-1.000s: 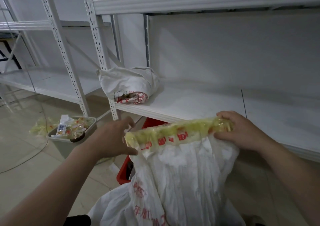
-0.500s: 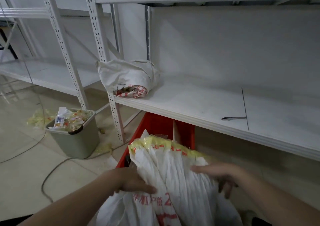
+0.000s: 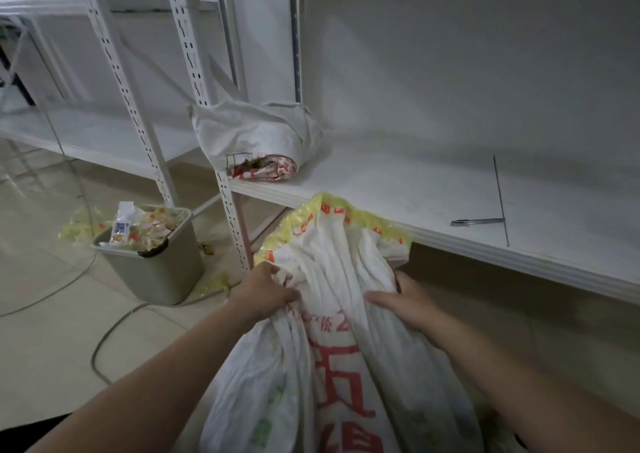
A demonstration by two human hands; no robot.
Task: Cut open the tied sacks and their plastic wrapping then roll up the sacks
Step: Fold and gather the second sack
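Note:
A bundle of white woven sacks [image 3: 332, 276] with red print stands upright in front of me, its top edge still covered by yellowish plastic wrapping [image 3: 311, 215]. My left hand [image 3: 265, 289] grips the bunched fabric on the bundle's left side. My right hand [image 3: 398, 300] grips the fabric on its right side. Both hands hold it at about mid height, below the wrapped top. A rolled-up white sack [image 3: 256, 137] lies on the white shelf [image 3: 398, 189] behind. A small metal cutting tool [image 3: 476, 222] lies on the shelf to the right.
A grey-green bin [image 3: 152, 265] full of plastic scraps stands on the floor at left, with more scraps [image 3: 74, 227] beside it. A cable [image 3: 104, 334] runs across the tiled floor. White perforated shelf uprights [image 3: 194, 71] rise at left.
The sack bundle has come down from being held by its wrapped top edge. Both hands slid down to grip its middle, bunching the fabric. The tool on the shelf came into view.

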